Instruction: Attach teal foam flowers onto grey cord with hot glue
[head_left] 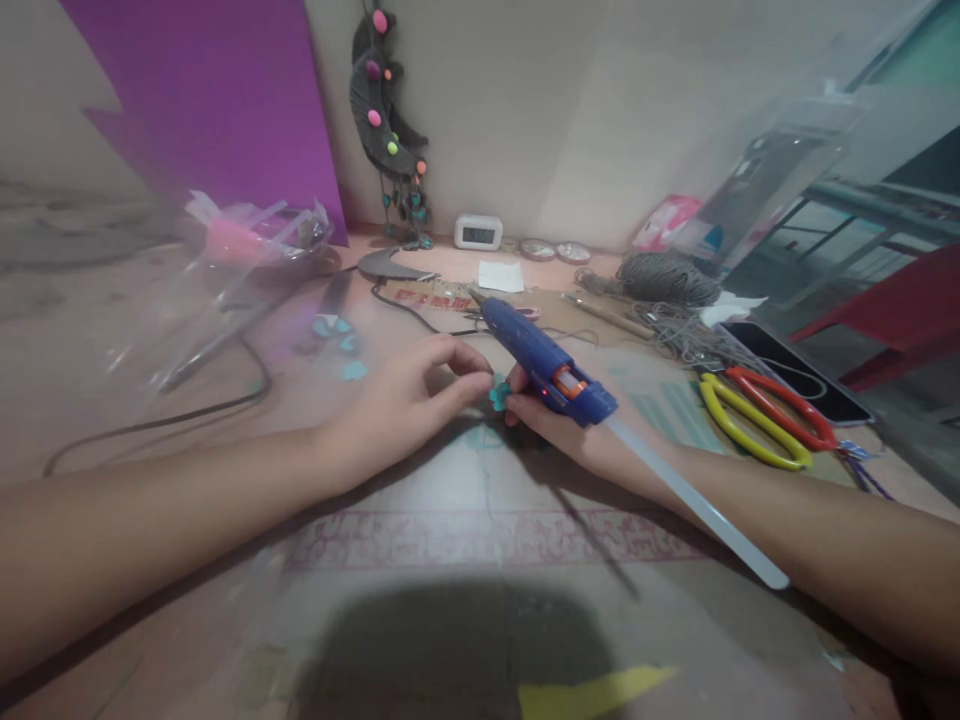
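Observation:
A small teal flower-shaped cutout [499, 394] is between my two hands, above the table. My left hand [416, 392] is closed in a pinch at its left edge, thumb and index finger together. My right hand [562, 425] also has thumb and fingertip on the flower, from the right. That same hand holds a blue hot glue gun [525, 338], its nozzle pointing up and away to the left. A long translucent glue stick [701, 508] sticks out of the gun's back, over my right forearm. Other teal cutouts [354, 371] lie left of my left hand.
Scissors with red and yellow handles [754, 420] lie to the right, by a phone [799, 370] and grey yarn [667, 280]. A white digital clock [478, 233] stands at the wall. Clear plastic bags [255, 245] and a dark cord [161, 418] are on the left.

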